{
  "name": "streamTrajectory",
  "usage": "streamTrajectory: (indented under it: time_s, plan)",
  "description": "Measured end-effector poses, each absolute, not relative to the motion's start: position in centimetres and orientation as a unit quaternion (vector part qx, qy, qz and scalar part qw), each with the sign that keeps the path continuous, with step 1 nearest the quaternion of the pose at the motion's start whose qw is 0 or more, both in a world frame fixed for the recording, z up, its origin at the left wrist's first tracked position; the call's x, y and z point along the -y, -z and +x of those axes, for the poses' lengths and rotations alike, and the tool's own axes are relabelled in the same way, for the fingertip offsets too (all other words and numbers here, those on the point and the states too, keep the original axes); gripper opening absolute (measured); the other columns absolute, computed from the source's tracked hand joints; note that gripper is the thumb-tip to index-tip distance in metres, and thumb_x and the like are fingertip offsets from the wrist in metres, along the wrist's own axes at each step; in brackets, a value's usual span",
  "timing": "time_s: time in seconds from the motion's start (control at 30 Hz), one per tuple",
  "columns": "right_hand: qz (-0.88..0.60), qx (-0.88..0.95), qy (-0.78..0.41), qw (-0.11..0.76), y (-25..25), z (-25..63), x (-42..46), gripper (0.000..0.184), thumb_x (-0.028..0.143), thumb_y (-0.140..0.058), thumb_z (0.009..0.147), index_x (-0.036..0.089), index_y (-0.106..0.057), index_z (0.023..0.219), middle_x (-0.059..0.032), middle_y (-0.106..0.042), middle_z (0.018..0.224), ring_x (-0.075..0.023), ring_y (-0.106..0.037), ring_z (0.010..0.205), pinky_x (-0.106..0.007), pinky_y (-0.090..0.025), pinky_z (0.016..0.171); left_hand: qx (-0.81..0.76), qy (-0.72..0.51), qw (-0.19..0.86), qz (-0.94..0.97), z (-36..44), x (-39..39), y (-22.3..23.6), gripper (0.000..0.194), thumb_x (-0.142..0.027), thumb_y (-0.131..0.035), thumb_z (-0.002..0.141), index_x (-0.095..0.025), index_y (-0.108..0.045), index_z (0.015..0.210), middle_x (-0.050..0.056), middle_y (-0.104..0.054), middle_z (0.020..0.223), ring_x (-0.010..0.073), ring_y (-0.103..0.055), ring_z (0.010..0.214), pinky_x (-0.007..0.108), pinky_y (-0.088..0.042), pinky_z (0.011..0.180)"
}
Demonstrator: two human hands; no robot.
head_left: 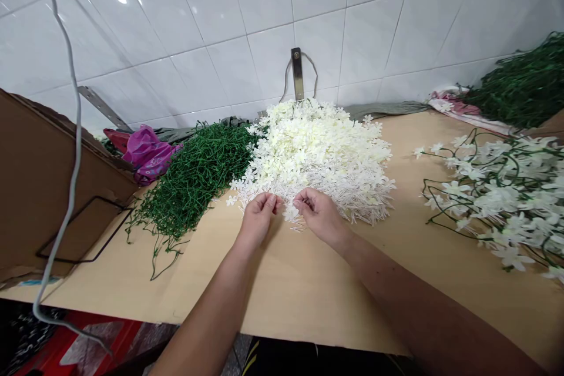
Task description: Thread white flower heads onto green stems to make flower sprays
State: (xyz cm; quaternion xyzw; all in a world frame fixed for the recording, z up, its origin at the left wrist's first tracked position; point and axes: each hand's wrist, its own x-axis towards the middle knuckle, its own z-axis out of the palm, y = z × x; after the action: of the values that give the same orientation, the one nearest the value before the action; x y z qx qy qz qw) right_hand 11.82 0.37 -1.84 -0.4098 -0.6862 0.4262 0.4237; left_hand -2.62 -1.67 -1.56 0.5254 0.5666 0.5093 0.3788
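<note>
A large heap of white artificial flowers (317,135) with thin pale stems spreads over the table in front of me. At its near edge my left hand (259,214) has thumb and forefinger pressed together; what they pinch, if anything, is too small to make out. My right hand (321,214) is closed too, its thumb and fingertips on a single white artificial flower (291,213) between the two hands. Left of the heap, and touching it, lies a tangled pile of green plastic stems (198,170).
Assembled white flowers on green stems (511,200) lie at the right. Behind them sits another green stem pile (524,82). A cardboard box (57,188) stands at the left, a grey cable (73,176) hanging before it. A purple cloth (150,153) and metal bracket (297,73) are near the tiled wall.
</note>
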Motion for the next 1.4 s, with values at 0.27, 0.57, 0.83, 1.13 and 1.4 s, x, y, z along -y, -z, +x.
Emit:
streamTrajectory:
  time_s: [0.27,0.57,0.83,1.13,1.4]
  plan:
    - [-0.412,0.690,-0.412,0.430,1.9,11.9,-0.7,0.008,0.021,-0.044,0.073,0.017,-0.048,0.067,0.0011,-0.051,0.059,-0.0103,-0.046,0.055,-0.023,-0.036,0.052,-0.724,-0.260,0.001,0.639,-6.7,-2.5,0.6,0.025,-0.029,-0.054,0.069,-0.021,-0.060,0.092,0.007,-0.055,0.093,0.0202,-0.052,0.084,0.031,-0.037,0.077]
    - [-0.417,0.710,-0.386,0.416,1.5,12.0,-0.6,0.008,0.018,-0.044,0.073,0.016,-0.049,0.067,0.0002,-0.052,0.061,-0.0104,-0.045,0.056,-0.023,-0.035,0.053,-0.723,-0.352,0.078,0.589,-6.6,-4.6,0.7,0.008,-0.019,-0.054,0.067,-0.022,-0.062,0.068,0.003,-0.059,0.079,0.0204,-0.052,0.079,0.034,-0.030,0.078]
    - [-0.411,0.699,-0.381,0.444,1.9,11.9,-0.7,0.006,0.018,-0.047,0.073,0.017,-0.050,0.068,-0.0010,-0.053,0.066,-0.0118,-0.048,0.062,-0.024,-0.038,0.056,-0.685,-0.488,0.259,0.475,-7.6,-3.3,-1.1,0.012,-0.026,-0.055,0.067,-0.016,-0.056,0.074,-0.001,-0.053,0.062,0.0098,-0.048,0.055,0.023,-0.037,0.055]
    - [-0.411,0.701,-0.302,0.498,1.8,12.0,-0.7,0.006,0.014,-0.046,0.073,0.017,-0.048,0.068,-0.0056,-0.050,0.077,-0.0158,-0.049,0.076,-0.027,-0.042,0.064,-0.504,-0.508,0.648,0.260,-0.3,0.4,0.0,0.017,-0.014,-0.065,0.060,-0.016,-0.054,0.073,-0.001,-0.058,0.057,0.0072,-0.053,0.048,0.017,-0.041,0.044]
    - [-0.446,0.732,-0.251,0.450,2.0,12.5,-1.2,0.007,0.013,-0.046,0.072,0.017,-0.048,0.066,-0.0061,-0.051,0.077,-0.0168,-0.048,0.075,-0.029,-0.040,0.067,-0.502,-0.524,0.644,0.240,0.0,0.4,0.2,0.010,-0.007,-0.059,0.065,-0.013,-0.058,0.072,0.001,-0.062,0.058,0.0082,-0.059,0.052,0.016,-0.047,0.048]
